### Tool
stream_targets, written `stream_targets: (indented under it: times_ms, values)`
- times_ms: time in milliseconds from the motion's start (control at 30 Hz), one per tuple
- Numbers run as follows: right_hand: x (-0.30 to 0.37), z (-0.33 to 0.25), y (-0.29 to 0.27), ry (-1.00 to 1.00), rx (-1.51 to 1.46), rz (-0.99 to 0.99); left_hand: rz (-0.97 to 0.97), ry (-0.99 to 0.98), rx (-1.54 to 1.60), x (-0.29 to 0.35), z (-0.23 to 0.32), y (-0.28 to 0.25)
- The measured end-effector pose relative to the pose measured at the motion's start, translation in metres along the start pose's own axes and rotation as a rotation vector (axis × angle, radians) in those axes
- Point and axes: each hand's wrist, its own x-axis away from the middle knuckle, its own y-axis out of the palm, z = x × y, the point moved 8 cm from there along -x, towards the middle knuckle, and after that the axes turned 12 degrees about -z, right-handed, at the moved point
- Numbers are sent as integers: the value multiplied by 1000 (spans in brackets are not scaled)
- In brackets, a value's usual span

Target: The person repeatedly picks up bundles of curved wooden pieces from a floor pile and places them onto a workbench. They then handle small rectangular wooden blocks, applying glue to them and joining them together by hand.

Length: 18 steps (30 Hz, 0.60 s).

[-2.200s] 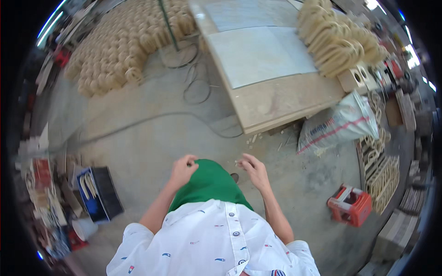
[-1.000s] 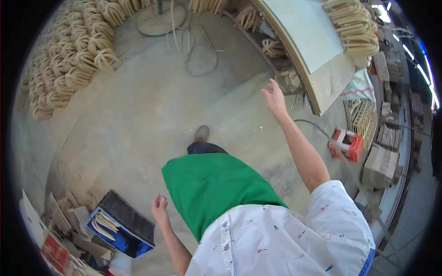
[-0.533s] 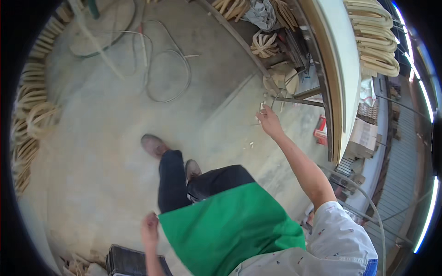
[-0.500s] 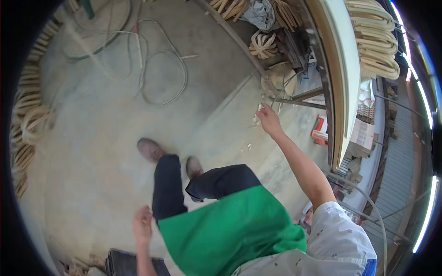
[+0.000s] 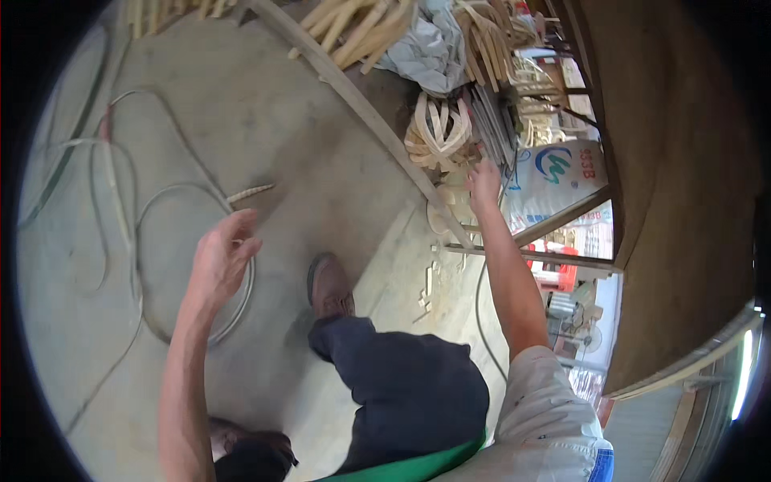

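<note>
My left hand [image 5: 221, 259] hangs over the concrete floor, beside a loop of pale hose [image 5: 241, 299]. Its fingers curve loosely, thumb apart, with nothing in them. Under the workbench edge, my right arm reaches forward; the right hand [image 5: 484, 186] has its fingers stretched out and looks empty, though the tips are partly blurred. Just beyond and left of it lies a round bundle of bent wooden strips [image 5: 438, 132]. A pale round object [image 5: 450, 210] sits on the floor by the wrist, partly hidden. Several dark flat bars [image 5: 491, 120] lean close to the fingertips.
A wooden rail [image 5: 345, 88] runs diagonally ahead, meeting a metal crossbar [image 5: 546, 257]. The brown bench underside [image 5: 683, 201] looms at right. Wood scraps [image 5: 427, 289] lie on the floor. Beyond are wooden sticks [image 5: 353, 32], a grey plastic sheet [image 5: 430, 52] and a white printed sack [image 5: 554, 181].
I have stepped forward and bent lower, nearer the bench. My left hand has risen from low by my leg to over the hose. My right hand has gone further in, towards the strip bundle.
</note>
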Motion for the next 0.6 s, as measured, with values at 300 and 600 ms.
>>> stream_targets:
  times_ms: [300,600]
  values:
    - [-28,77,35,88,-462,-146,-109,125,140,-111,-4,75]
    - [-33,62,72,-341,599,-387,-71,473,-189,-228,108,146]
